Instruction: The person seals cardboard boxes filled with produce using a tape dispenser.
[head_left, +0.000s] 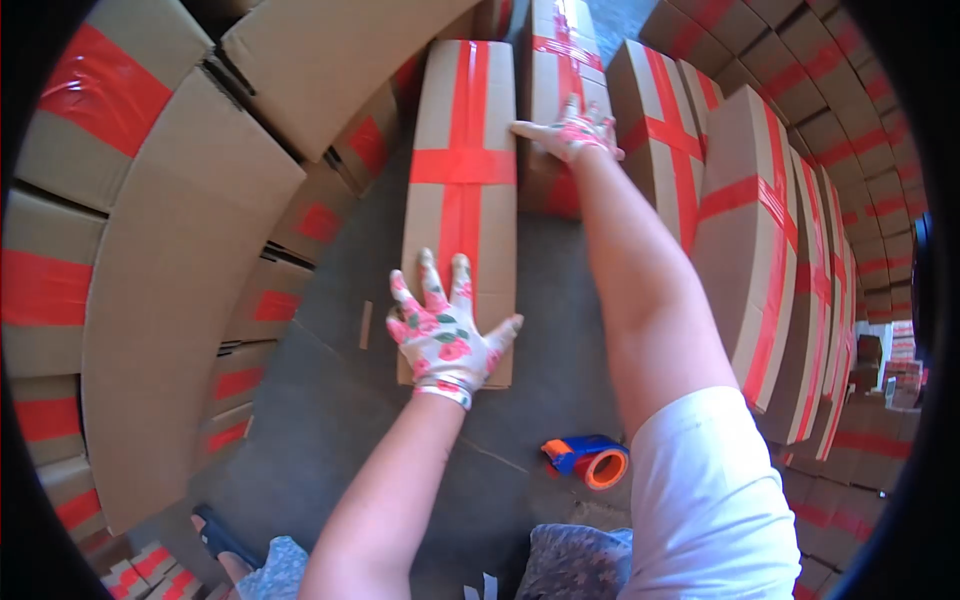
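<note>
A long cardboard box (432, 220) lies in the middle, with red tape crossing its top. On its near end rests my left hand (443, 335), in a white glove with pink flowers, palm down and fingers spread. My right hand (580, 135), gloved alike, is farther forward with its fingers apart, over the near part of a second taped box (545, 75); its thumb reaches toward the right edge of the first box. Neither hand has its fingers wrapped round anything. A blue and orange tape dispenser (590, 460) is on the grey floor (350, 400), near my right arm.
Taped boxes (745, 250) stand in a leaning row on the right, before a high stack (820, 80). More boxes (150, 270) are piled on the left. A foot in a dark shoe (225, 540) shows at the lower left.
</note>
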